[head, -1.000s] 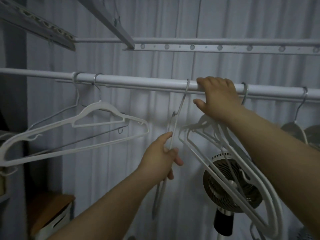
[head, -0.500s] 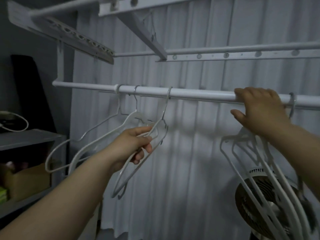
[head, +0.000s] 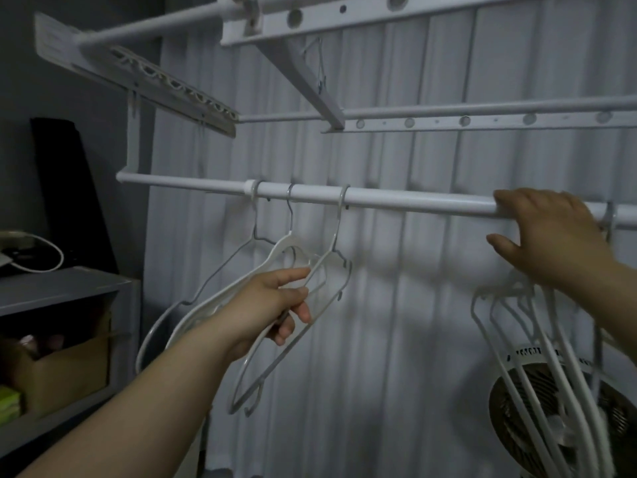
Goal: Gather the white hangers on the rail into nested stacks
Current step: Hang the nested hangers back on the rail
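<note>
A white rail [head: 396, 199] runs across the view. Three white hangers hook over it at the left. My left hand [head: 272, 305] is closed around the rightmost of them, a white hanger [head: 303, 331], which is swung close against the middle hanger [head: 286, 244]; the leftmost hanger [head: 220, 274] is thinner and greyer. My right hand [head: 548, 232] rests over the rail at the right with fingers draped on top. Below it hangs a nested stack of white hangers [head: 537, 343], whose hooks are mostly hidden by the hand.
A fan [head: 537, 415] stands low at the right behind the stack. A grey shelf [head: 58, 291] at the left holds a cardboard box [head: 65, 370]. Upper drying-rack bars [head: 448, 119] cross overhead. A white curtain [head: 396, 305] hangs behind the rail.
My left hand slid its hanger left along the rail, up against the two hangers at the left. The view panned left. My right hand stayed on the rail above the stack.
</note>
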`<state>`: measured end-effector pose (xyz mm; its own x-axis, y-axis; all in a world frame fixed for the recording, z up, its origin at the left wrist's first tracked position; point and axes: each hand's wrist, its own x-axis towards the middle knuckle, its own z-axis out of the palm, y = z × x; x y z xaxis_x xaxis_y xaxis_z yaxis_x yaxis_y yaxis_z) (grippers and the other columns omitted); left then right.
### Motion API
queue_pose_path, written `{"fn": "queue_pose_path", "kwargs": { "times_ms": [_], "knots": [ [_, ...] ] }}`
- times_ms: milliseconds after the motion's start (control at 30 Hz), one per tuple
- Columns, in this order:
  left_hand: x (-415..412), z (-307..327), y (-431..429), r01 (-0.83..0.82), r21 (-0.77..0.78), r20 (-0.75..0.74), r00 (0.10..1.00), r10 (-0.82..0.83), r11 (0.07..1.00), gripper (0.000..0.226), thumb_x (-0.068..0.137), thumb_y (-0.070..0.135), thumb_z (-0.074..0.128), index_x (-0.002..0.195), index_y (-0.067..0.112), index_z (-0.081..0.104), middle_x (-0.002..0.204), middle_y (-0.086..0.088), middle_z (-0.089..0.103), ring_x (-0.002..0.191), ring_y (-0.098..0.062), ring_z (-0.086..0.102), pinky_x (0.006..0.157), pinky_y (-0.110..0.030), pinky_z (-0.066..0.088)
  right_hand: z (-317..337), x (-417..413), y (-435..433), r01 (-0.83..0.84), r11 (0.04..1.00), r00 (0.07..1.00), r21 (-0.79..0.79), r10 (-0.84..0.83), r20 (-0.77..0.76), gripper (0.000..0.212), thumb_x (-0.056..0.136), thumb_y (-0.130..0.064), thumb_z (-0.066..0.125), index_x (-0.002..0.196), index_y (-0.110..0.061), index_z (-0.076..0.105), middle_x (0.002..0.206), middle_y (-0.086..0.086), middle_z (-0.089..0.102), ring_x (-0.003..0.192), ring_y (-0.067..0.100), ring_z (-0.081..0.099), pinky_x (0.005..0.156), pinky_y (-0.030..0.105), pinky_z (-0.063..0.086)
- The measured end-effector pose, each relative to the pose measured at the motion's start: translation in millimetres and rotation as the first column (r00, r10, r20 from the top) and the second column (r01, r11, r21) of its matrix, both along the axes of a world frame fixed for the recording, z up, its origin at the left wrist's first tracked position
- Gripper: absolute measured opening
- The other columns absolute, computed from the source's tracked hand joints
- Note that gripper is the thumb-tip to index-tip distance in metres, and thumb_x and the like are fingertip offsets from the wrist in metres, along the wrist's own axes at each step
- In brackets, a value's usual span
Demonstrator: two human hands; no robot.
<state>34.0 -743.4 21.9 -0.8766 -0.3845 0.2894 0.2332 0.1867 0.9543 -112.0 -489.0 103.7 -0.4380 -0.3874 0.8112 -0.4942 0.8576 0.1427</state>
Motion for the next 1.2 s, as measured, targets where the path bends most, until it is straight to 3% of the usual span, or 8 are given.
{"fn": "queue_pose_path", "kwargs": {
  "times_ms": [233,500,667,833,933,1033,1100,1200],
  "knots": [
    [4.2,2.5,-18.8,-0.013,0.058,-0.023,1.0,0.014,0.998,0.043,0.093,0.004,0.042,0.135,0.012,0.04,0.052,-0.004,0.05,0.025,-0.007,0.035,0.031,-0.013,0.03,-2.2,-7.2,-6.2,0.023,1.0,0.998,-0.014,-0.024,-0.066,0.057,0.06,-0.005,0.082,0.11,0.011,0.06,0.1,0.034,0.065,0.088,0.051,0.062,0.088,0.062,0.043],
    [5.8,2.6,-30.5,0.036,0.071,-0.014,0.999,-0.035,0.997,0.042,0.093,0.005,0.043,0.134,0.015,0.042,0.04,0.003,0.054,0.025,-0.007,0.036,0.031,-0.012,0.031,1.3,-2.1,-11.7,0.047,0.998,0.998,-0.028,-0.048,-0.039,0.057,0.067,-0.009,0.079,0.116,0.008,0.057,0.108,0.033,0.063,0.097,0.049,0.06,0.093,0.056,0.041],
    [7.2,3.3,-31.7,0.052,0.025,0.02,0.998,-0.052,0.998,0.039,0.093,0.009,0.045,0.131,0.017,0.045,0.058,-0.005,0.059,0.029,-0.008,0.045,0.033,-0.015,0.035,2.8,3.7,-13.3,0.067,0.997,0.997,-0.028,-0.067,0.025,0.059,0.073,-0.014,0.074,0.125,0.004,0.051,0.12,0.029,0.058,0.11,0.045,0.054,0.101,0.052,0.035],
    [12.3,8.3,-29.3,-0.028,-0.111,0.048,0.998,0.034,0.993,0.033,0.092,0.018,0.05,0.125,0.017,0.049,0.078,-0.001,0.063,0.049,-0.008,0.059,0.04,-0.016,0.045,5.6,11.9,-10.7,0.074,0.997,0.994,0.004,-0.074,0.085,0.062,0.079,-0.02,0.069,0.133,-0.002,0.044,0.135,0.023,0.05,0.122,0.039,0.047,0.108,0.046,0.029],
    [13.9,13.4,-28.6,-0.204,-0.306,-0.079,0.979,0.189,0.93,0.035,0.089,0.022,0.053,0.124,0.015,0.054,0.09,0.005,0.06,0.074,-0.009,0.057,0.058,-0.019,0.048,4.9,17.8,-5.9,0.062,0.998,0.991,-0.021,-0.059,0.119,0.066,0.082,-0.024,0.065,0.139,-0.008,0.037,0.148,0.018,0.035,0.136,0.034,0.034,0.114,0.044,0.021],
    [18.7,20.2,-20.6,-0.408,-0.464,-0.283,0.909,0.305,0.786,0.034,0.086,0.024,0.057,0.12,0.018,0.058,0.107,0.006,0.055,0.094,-0.01,0.051,0.081,-0.022,0.036,-1.6,27.6,0.5,0.048,0.993,0.993,-0.103,-0.036,0.112,0.065,0.083,-0.026,0.065,0.139,-0.006,0.038,0.148,0.019,0.035,0.137,0.036,0.032,0.114,0.045,0.02],
    [25.7,24.8,-7.6,-0.44,-0.471,-0.417,0.875,0.246,0.765,0.026,0.084,0.022,0.059,0.11,0.024,0.062,0.099,0.013,0.056,0.099,-0.008,0.052,0.085,-0.018,0.036,-7.4,34.3,7.7,0.053,0.987,0.994,-0.151,-0.039,0.097,0.065,0.079,-0.033,0.06,0.133,0.0,0.045,0.139,0.025,0.045,0.129,0.04,0.041,0.11,0.047,0.026],
    [40.8,26.9,22.2,-0.32,-0.442,-0.512,0.857,0.057,0.838,0.018,0.081,0.025,0.063,0.081,0.043,0.059,0.082,0.024,0.059,0.082,0.009,0.057,0.073,0.001,0.04,-16.7,51.9,20.2,0.065,0.967,0.988,-0.246,-0.027,0.154,0.056,0.084,-0.026,0.061,0.132,0.0,0.046,0.137,0.023,0.047,0.129,0.038,0.04,0.111,0.042,0.024]
  ]
}}
